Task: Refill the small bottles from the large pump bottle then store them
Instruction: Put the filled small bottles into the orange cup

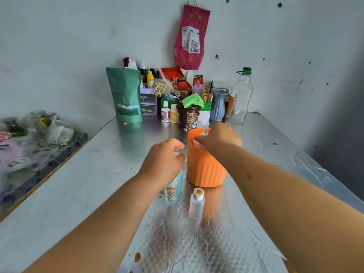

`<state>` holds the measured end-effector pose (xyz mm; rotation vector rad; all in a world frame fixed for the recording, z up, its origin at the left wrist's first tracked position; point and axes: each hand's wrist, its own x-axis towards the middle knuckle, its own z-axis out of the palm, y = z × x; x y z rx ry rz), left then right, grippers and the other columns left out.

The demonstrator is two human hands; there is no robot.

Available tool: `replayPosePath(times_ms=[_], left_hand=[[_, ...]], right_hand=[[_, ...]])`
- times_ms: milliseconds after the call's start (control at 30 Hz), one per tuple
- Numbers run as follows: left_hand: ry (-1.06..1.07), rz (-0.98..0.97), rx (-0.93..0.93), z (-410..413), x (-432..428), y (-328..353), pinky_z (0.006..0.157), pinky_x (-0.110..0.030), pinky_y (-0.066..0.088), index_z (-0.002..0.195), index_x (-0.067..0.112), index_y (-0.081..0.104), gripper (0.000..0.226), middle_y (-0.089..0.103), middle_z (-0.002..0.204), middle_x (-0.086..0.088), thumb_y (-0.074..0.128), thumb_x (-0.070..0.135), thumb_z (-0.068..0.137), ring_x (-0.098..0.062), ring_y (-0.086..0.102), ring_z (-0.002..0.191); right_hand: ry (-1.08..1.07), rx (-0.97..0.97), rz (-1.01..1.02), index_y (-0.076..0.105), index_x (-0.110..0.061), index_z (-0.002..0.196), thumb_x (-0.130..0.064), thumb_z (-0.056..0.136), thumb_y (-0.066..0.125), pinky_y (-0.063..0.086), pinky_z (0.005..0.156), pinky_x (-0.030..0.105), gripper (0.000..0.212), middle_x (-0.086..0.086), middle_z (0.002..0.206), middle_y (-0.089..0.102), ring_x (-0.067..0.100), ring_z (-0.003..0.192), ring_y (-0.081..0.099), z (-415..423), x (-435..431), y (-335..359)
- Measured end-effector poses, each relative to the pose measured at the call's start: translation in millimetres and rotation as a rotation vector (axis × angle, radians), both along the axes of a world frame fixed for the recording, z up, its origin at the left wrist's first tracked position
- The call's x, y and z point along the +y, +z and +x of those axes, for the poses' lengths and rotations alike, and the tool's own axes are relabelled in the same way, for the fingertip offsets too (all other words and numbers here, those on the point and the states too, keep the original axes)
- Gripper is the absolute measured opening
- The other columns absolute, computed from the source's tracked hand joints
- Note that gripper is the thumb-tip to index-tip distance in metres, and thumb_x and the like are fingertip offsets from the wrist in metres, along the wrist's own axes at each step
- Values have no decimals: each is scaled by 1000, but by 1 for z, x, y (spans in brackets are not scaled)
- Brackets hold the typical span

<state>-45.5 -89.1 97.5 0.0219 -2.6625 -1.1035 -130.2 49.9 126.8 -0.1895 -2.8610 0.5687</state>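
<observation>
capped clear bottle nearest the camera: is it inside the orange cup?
No, the capped clear bottle stands upright on the table, outside the orange cup and on its near side.

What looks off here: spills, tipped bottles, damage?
No spill, nothing tipped: the cartoon bottle in the left hand and the clear capped bottle stand upright by the orange cup. Only the foil table cover looks damaged, creased and torn along its right edge.

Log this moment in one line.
left hand: grips cartoon-label bottle top | right hand: holds pump-top bottle at orange cup mouth | clear bottle: standing, untouched
</observation>
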Motion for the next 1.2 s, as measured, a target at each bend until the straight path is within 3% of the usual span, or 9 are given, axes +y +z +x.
replayPosePath(times_ms=[133,233,300,467,567,667,800,1033,1200], left_hand=[[1,-8,-9,0,4,3,87,-37,55,122,23,61,29,61,129,3,58,25,94,-23,68,96],[0,-17,-4,-1,7,5,88,-36,54,124,22,60,30,61,131,3,58,25,94,-24,68,98],[10,-28,2,-1,10,6,90,-36,54,127,21,59,32,60,133,2,57,24,95,-23,66,102],[29,-131,90,-5,23,9,94,-35,47,122,22,62,28,64,119,0,58,22,94,-22,55,115],[-39,-277,96,-8,36,8,97,-37,45,129,26,59,33,58,121,-4,56,22,96,-24,49,118],[-63,-440,38,-13,45,9,100,-36,40,139,29,50,41,47,132,-6,53,26,98,-26,39,125],[-85,-477,22,-16,44,8,96,-39,43,126,26,59,30,46,128,-7,54,28,96,-28,40,123],[-99,-480,41,-17,46,12,81,-33,45,116,18,63,22,57,117,-6,53,28,99,-23,58,104],[-120,-504,34,-12,43,16,77,-29,41,114,17,63,20,59,116,-5,53,26,99,-22,59,102]], right_hand=[[93,-29,-11,55,-15,77,-59,81,59,43,66,29,44,4,83,58,25,80,56,3,9,4],[197,140,-28,62,-18,105,-48,86,56,49,79,34,36,5,105,63,26,98,58,24,17,9],[326,221,-84,64,-22,100,-39,88,58,51,72,31,22,0,101,65,18,88,60,51,24,12],[645,-263,18,65,-30,105,-43,81,68,47,68,19,27,-10,100,65,8,82,59,100,38,-5],[692,-268,54,64,-27,109,-37,83,69,38,63,12,28,-12,97,62,7,81,53,103,33,-28],[672,-206,71,66,-23,101,-33,86,66,34,57,13,18,-11,85,56,11,77,50,101,34,-34],[635,-174,164,68,-19,102,-36,88,60,48,71,27,23,0,95,68,19,86,61,105,46,-4],[391,165,24,65,-20,85,-29,88,60,44,51,20,10,-4,70,61,11,62,59,96,77,78],[240,132,166,69,-11,95,-29,89,59,40,51,22,21,7,88,65,16,68,55,38,72,65]])
